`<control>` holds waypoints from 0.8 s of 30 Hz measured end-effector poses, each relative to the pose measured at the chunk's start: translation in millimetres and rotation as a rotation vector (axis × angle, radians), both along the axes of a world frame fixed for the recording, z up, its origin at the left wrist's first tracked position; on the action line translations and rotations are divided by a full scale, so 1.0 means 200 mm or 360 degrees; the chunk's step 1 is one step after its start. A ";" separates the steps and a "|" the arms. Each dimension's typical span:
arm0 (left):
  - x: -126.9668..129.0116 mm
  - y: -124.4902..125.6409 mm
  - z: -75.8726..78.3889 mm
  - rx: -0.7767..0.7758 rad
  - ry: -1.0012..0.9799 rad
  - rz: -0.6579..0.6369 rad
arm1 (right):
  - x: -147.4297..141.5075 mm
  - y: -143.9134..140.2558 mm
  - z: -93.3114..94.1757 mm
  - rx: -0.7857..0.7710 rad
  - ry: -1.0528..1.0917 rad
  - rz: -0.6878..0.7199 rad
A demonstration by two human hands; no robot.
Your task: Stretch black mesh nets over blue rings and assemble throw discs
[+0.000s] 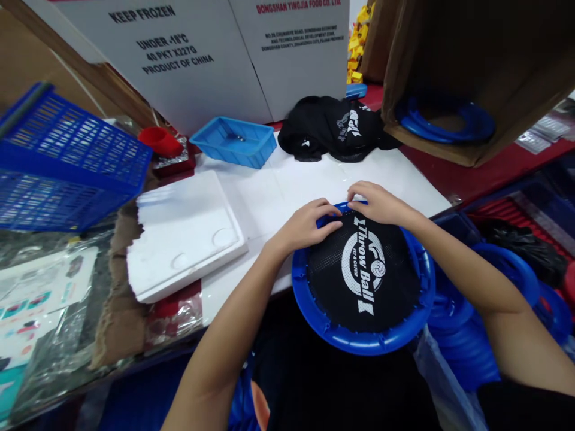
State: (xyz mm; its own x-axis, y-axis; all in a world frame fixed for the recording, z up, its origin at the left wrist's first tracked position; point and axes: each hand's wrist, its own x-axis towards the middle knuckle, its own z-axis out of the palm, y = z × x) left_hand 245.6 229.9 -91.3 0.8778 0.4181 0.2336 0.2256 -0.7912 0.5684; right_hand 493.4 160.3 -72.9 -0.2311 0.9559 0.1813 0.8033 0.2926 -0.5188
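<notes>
A round Throw Ball catch net lies tilted over the table's near edge, with a blue plastic ring (309, 311) and black mesh (323, 269) printed in white across it. My left hand (314, 222) grips the far left part of the ring, thumb over the mesh and fingers at the rim. Close beside it, my right hand (372, 202) pinches the rim at the far edge, fingertips on the ring and mesh border. Beyond the hands, a pile of black printed mesh pieces (323, 129) rests on the white tabletop (269, 191).
A light blue tray (256, 152) with small metal pieces and a white foam slab (184, 233) are on the left. Farther left stands a blue basket (76, 161). A cardboard box (449, 152) at right holds blue rings (471, 123); more blue rings (462, 347) are stacked below.
</notes>
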 end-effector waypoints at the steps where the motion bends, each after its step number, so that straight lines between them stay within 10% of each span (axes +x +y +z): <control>1: 0.00 0.00 0.00 0.0045 0.0026 0.0040 | 0.02 -0.06 0.01 0.0055 0.0010 -0.0061; 10: -0.14 0.08 0.13 0.0124 0.0651 0.0759 | 0.27 -0.58 -0.04 0.0050 -0.0388 -0.0599; 15: -0.23 0.12 0.21 -0.0530 0.0682 0.0370 | 0.31 -0.55 -0.08 -0.0059 -0.0078 -0.0508; 19: -0.20 0.17 0.13 -0.0031 0.0140 0.0562 | 0.27 -0.48 -0.06 0.0240 -0.0194 -0.0553; 24: -0.13 0.22 -0.01 0.0102 0.0190 0.0565 | 0.22 -0.29 -0.08 0.0302 -0.0276 -0.0432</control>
